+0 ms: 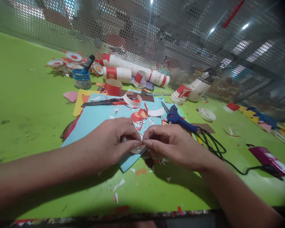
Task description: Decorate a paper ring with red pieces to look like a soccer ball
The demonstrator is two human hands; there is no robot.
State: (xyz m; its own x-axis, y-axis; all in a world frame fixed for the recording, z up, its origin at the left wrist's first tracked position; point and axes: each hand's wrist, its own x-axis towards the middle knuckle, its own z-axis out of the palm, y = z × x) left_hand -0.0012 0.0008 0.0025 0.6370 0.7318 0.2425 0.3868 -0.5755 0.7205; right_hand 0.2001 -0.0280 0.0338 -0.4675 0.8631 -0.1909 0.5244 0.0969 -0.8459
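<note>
My left hand (pixel 116 137) and my right hand (pixel 173 144) meet fingertip to fingertip, each closed in a pinch. A tiny red piece (pixel 142 143) shows between the fingertips; the fingers hide most of it. Just below them is a whitish round disc (pixel 137 150), partly covered by my left fingers. Under the hands lies a light blue sheet (pixel 90 122) strewn with paper scraps. Red paper pieces with gold print (pixel 142 114) rest on it, just beyond my fingertips. A blue glue gun (pixel 180 118) lies beyond my right hand, its black cord trailing right.
Scissors (pixel 102 102) and a white paper ring (pixel 132 99) lie on the sheet. Behind are a blue-lidded tub (pixel 82 78), stacked paper cups (pixel 133 65), decorated discs (pixel 73 57) and a white flask (pixel 200 87). A purple device (pixel 270 160) sits right. Perforated metal (pixel 142 34) borders the green table (pixel 38 126).
</note>
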